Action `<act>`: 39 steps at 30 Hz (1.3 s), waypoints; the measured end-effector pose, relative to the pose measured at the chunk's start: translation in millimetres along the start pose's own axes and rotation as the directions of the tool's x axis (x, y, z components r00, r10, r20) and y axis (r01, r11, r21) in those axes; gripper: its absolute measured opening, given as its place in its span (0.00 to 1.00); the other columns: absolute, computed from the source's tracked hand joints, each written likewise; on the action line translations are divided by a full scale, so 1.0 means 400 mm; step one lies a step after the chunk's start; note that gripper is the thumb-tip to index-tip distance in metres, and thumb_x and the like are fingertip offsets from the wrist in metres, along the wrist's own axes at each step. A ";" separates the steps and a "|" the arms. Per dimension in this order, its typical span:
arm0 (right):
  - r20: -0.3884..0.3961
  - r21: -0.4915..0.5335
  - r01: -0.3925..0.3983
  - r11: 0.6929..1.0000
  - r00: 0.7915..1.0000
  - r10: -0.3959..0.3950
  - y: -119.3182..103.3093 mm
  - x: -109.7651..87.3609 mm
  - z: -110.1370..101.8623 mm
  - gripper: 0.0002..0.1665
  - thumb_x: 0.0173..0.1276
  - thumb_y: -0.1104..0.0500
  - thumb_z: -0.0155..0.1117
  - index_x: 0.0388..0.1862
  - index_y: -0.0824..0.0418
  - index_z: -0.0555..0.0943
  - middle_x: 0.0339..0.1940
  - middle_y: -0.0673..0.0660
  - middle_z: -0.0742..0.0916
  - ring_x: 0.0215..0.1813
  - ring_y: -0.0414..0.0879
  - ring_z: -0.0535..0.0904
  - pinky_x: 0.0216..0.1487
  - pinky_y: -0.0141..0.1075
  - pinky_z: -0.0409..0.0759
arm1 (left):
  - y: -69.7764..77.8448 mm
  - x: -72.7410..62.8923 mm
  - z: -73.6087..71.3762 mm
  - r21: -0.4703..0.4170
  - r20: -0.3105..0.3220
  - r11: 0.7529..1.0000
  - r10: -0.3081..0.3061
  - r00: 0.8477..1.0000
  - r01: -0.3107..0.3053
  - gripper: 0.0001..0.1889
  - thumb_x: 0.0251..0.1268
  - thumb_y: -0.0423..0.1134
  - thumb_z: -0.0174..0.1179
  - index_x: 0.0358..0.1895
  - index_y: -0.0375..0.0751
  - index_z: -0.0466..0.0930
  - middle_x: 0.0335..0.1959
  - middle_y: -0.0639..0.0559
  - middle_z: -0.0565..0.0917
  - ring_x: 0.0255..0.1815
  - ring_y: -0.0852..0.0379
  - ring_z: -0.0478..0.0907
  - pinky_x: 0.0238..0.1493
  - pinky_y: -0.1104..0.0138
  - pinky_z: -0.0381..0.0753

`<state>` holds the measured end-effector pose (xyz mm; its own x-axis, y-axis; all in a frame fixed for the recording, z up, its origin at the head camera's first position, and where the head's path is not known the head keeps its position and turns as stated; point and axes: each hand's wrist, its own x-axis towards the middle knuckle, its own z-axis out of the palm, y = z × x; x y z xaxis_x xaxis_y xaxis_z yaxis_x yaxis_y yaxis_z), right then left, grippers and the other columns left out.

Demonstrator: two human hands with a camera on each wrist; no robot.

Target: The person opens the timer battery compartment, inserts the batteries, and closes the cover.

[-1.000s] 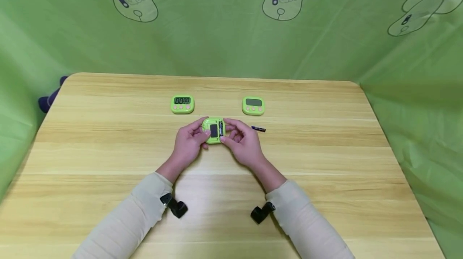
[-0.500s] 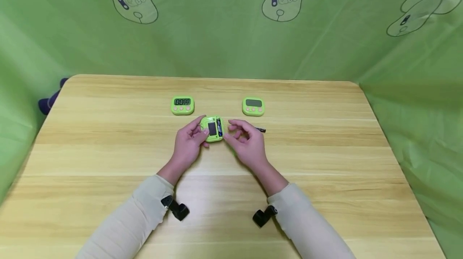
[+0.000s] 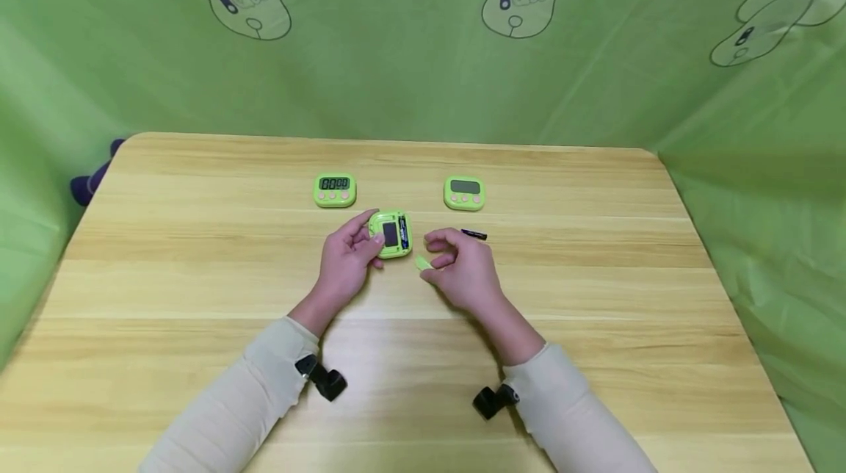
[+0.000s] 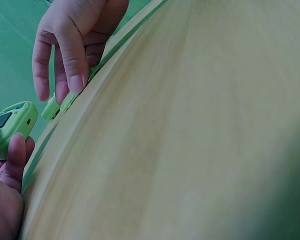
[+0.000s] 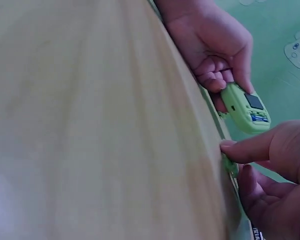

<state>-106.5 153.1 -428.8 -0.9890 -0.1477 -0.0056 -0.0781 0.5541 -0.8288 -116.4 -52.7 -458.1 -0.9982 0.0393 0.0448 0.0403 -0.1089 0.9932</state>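
Note:
My left hand (image 3: pixel 342 256) grips a green digital timer (image 3: pixel 378 225) with its back turned up, thumb on the back and fingers around the side. In its open compartment lies a dark blue battery (image 3: pixel 404 233), also visible in the right wrist view as a blue battery (image 5: pixel 259 118). To the right of the timer, my right hand (image 3: pixel 464 271) pinches a small light-green battery cover (image 3: pixel 422 263) between thumb and finger. The right wrist view shows that cover (image 5: pixel 230 166) low over the tabletop, partly hidden by the fingertips.
A second green timer (image 3: pixel 334 190) showing zeros stands beyond my left hand. A third timer (image 3: pixel 464 194) with a blank screen lies to its right. A loose dark battery (image 3: pixel 474 235) rests just beyond my right hand. The wooden table (image 3: pixel 595 275) has a green curtain (image 3: pixel 396 76) behind it.
My right hand has drawn away from the timer to the right and toward me, and the light-green cover now shows in its fingers. The left hand with the timer has barely moved.

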 end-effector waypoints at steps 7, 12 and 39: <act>-0.011 0.185 -0.026 0.982 1.000 0.028 0.011 0.011 -0.006 0.14 0.54 0.70 0.78 0.40 0.65 0.86 0.30 0.54 0.88 0.33 0.45 0.83 0.36 0.33 0.85 | -0.002 0.001 0.000 0.012 0.008 1.000 0.006 1.000 -0.006 0.25 0.68 0.25 0.60 0.68 0.32 0.71 0.26 0.46 0.73 0.21 0.51 0.79 0.28 0.63 0.87; -0.075 0.467 -0.027 0.884 0.995 0.070 0.023 0.030 0.012 0.16 0.56 0.74 0.75 0.44 0.72 0.83 0.33 0.61 0.87 0.34 0.45 0.84 0.40 0.33 0.86 | -0.002 0.004 0.001 0.015 0.014 1.000 0.017 1.000 -0.017 0.25 0.68 0.24 0.60 0.68 0.31 0.72 0.26 0.47 0.73 0.21 0.52 0.78 0.28 0.63 0.87; 0.119 0.510 -0.212 0.834 0.977 0.176 0.016 0.096 0.030 0.16 0.58 0.67 0.77 0.44 0.70 0.84 0.34 0.63 0.88 0.29 0.45 0.84 0.30 0.33 0.86 | -0.002 0.003 -0.003 -0.009 0.055 1.000 -0.004 0.998 0.005 0.24 0.67 0.21 0.58 0.66 0.28 0.73 0.32 0.37 0.81 0.24 0.57 0.78 0.23 0.68 0.84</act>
<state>-143.5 141.2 -441.2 -0.9653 -0.1438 -0.2181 0.2090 0.0756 -0.9750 -117.6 -54.0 -459.1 -0.9944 0.0949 0.0464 0.0351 -0.1173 0.9925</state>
